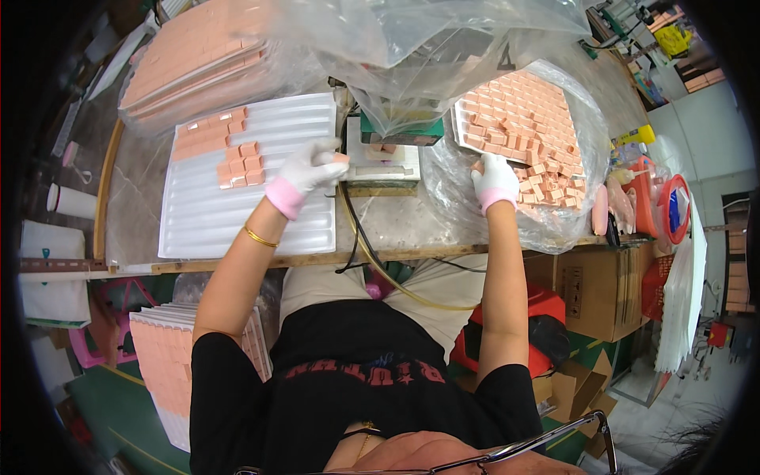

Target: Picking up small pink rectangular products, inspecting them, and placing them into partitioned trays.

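My left hand, in a white glove with a pink cuff, pinches what looks like a small peach block beside the machine's pale base. That base lies under a green machine head, with peach pieces partly hidden beneath. My right hand, gloved alike, has its fingers curled at the near edge of a tray heaped with peach blocks; whatever its fingertips hold cannot be made out. On the left lies a white ridged tray carrying several rows of peach blocks.
Clear plastic sheeting hangs over the machine. Plastic-wrapped stacked trays stand at the back left. A hose and cables run over the table's front edge. Red containers stand at the right, above a cardboard box.
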